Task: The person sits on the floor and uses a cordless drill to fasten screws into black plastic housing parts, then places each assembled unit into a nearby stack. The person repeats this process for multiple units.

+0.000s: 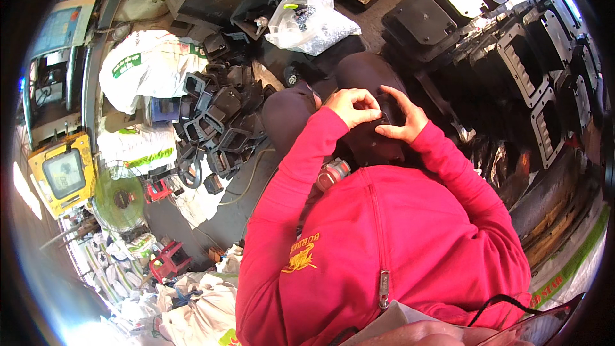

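Person seated, red sweatshirt sleeves entering from below. Left hand [351, 106] and right hand [402, 122] both pinch small black part [387, 114] over lap, fingers curled on it; part detail too dark to tell. Heap of black rectangular housings [221, 122] on floor to left. Clear plastic bag of small parts [311, 22] ahead. Rows of larger black housings [525, 70] stacked on right. Green fan [118, 200] and yellow machine [63, 172] far left. White sacks [150, 64] nearby.
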Action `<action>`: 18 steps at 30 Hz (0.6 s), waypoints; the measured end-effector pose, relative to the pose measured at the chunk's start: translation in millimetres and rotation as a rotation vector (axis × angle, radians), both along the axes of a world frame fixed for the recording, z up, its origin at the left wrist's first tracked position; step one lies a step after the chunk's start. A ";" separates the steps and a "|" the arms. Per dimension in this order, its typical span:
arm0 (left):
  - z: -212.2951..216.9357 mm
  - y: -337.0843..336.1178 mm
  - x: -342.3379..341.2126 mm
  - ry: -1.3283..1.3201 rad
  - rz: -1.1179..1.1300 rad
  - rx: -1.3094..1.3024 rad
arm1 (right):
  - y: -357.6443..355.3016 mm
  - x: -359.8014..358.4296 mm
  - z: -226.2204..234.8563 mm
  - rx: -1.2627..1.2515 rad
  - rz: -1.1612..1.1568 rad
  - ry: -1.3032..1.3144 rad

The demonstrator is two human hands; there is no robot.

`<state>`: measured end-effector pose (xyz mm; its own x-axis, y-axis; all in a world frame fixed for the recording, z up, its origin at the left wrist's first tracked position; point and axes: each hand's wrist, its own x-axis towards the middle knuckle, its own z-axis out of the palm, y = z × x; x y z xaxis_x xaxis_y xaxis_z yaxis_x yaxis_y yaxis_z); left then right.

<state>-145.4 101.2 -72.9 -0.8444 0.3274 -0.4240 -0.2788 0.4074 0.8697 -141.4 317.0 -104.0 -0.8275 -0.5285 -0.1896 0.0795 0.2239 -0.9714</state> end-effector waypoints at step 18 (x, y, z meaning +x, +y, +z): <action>-14.6 -55.9 232.8 0.342 0.161 -0.796 | 6.8 10.5 3.6 -0.196 0.132 0.037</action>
<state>87.4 45.3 -87.5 -0.9773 -0.0911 -0.1913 -0.1610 0.9064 0.3906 -130.9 323.8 -100.4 -0.7530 -0.6566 -0.0434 0.0258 0.0364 -0.9990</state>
